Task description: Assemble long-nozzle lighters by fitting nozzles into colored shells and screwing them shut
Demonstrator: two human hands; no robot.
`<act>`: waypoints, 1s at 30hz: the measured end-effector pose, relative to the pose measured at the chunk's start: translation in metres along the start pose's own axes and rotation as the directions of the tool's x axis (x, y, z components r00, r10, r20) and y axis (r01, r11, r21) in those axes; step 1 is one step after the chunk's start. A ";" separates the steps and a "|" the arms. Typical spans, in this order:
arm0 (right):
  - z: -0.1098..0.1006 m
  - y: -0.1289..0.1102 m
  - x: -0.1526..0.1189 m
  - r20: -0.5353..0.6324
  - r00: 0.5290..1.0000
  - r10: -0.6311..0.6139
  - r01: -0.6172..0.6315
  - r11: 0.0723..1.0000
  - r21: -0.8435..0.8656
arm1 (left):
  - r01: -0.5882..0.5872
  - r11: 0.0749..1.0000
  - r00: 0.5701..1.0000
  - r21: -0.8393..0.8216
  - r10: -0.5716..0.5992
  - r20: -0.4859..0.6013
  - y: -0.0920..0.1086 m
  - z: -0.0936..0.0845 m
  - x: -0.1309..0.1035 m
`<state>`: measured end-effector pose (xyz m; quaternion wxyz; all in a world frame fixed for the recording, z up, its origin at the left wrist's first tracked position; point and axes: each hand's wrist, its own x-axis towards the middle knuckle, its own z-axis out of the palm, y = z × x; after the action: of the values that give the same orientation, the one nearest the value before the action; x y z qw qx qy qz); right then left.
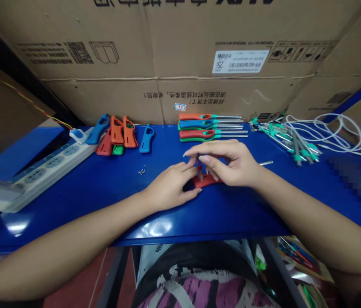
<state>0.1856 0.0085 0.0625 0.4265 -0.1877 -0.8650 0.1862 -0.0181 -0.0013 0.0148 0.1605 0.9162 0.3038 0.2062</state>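
Observation:
A red long-neck lighter [206,181] lies flat on the blue table, its metal tube [266,163] showing past my right wrist. My left hand [172,186] rests at the handle end and steadies it with thumb and fingers. Above the handle, my right hand [231,162] pinches a small upright screwdriver [199,163] with a reddish grip; its tip is hidden among the fingers. Several tiny screws [142,172] are scattered left of my left hand.
Loose handle shells [130,132] stand at the back left beside a white power strip [55,161]. Several lighters with tubes [196,124] are stacked at the back middle. Metal tubes with green parts [295,143] and a white cable [343,132] lie right. A cardboard box [167,55] walls the back.

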 end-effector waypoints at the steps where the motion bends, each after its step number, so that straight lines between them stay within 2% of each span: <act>1: 0.000 0.000 0.000 -0.011 1.000 0.000 0.000 1.000 -0.015 | -0.001 1.000 1.000 -0.008 0.001 -0.001 0.000 0.000 0.000; 5: 0.001 0.007 0.000 -0.094 0.993 -0.069 0.055 0.989 -0.140 | 0.000 0.999 1.000 -0.043 0.001 0.012 0.000 0.001 0.000; 8: 0.001 0.012 -0.002 -0.079 0.987 -0.139 0.120 0.970 -0.212 | 0.011 0.999 1.000 -0.036 -0.011 0.008 0.001 0.000 0.001; 10: 0.002 0.013 -0.003 -0.024 0.993 -0.112 0.104 0.969 -0.222 | 0.026 0.999 1.000 -0.021 -0.026 0.013 0.002 -0.001 0.001; 14: 0.003 0.008 -0.003 0.014 1.000 0.009 -0.008 0.997 -0.080 | 0.044 0.999 0.999 -0.028 -0.044 0.005 0.002 0.001 0.000; 21: 0.001 -0.002 -0.001 -0.013 0.999 -0.036 0.034 0.985 -0.169 | 0.071 0.994 0.995 -0.083 -0.077 -0.066 0.004 0.006 0.001; 24: -0.013 0.001 -0.008 -0.167 0.984 0.056 -0.078 0.989 -0.126 | 0.124 0.992 0.992 -0.023 -0.124 0.005 0.009 -0.006 0.000; 26: -0.029 0.007 -0.019 -0.316 0.940 0.128 -0.185 0.970 -0.160 | 0.172 0.982 0.981 0.077 -0.178 0.081 0.013 -0.017 -0.002; 28: -0.048 0.016 -0.034 -0.380 0.921 0.080 -0.222 0.912 -0.346 | 0.209 0.955 0.963 0.213 -0.238 0.124 0.018 -0.025 -0.003; 30: -0.067 0.026 -0.050 -0.365 0.931 0.009 -0.222 0.807 -0.548 | 0.206 0.933 0.959 0.295 -0.253 0.131 0.021 -0.028 -0.003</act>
<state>0.2724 0.0175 0.0539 0.4814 -0.3914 -0.7783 -0.0963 -0.0239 -0.0145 0.0469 0.0781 0.9016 0.4206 0.0639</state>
